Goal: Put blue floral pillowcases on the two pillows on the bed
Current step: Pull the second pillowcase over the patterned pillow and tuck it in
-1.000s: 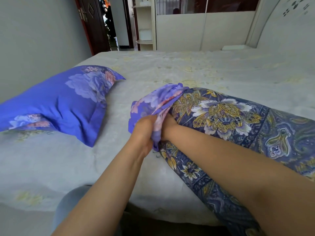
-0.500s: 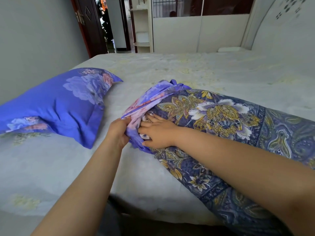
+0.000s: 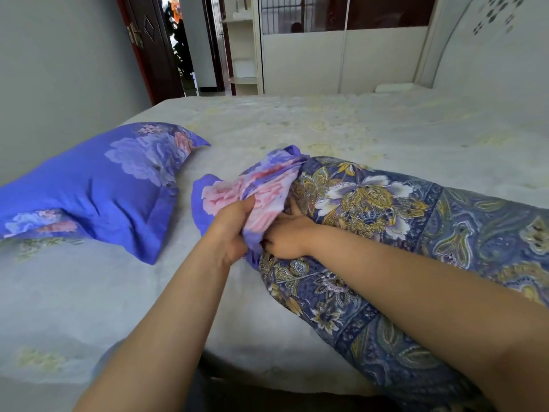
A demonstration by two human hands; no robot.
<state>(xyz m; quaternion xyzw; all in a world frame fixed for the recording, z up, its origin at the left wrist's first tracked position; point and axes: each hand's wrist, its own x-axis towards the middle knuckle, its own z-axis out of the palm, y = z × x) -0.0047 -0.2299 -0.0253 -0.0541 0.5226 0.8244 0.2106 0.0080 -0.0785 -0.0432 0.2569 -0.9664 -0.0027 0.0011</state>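
Here, left hand (image 3: 230, 230) gripping pillowcase (image 3: 261, 191), beside pillow (image 3: 386, 221)

A bedroom in a home. Wide bed (image 3: 341, 126) with pale printed sheet across the middle of the frame; curved white headboard (image 3: 487, 43) at upper right; dark wooden door (image 3: 148, 46) ajar at upper left; white wardrobe (image 3: 341, 58) with shelves along the top; dressed pillow (image 3: 98, 185) at left.
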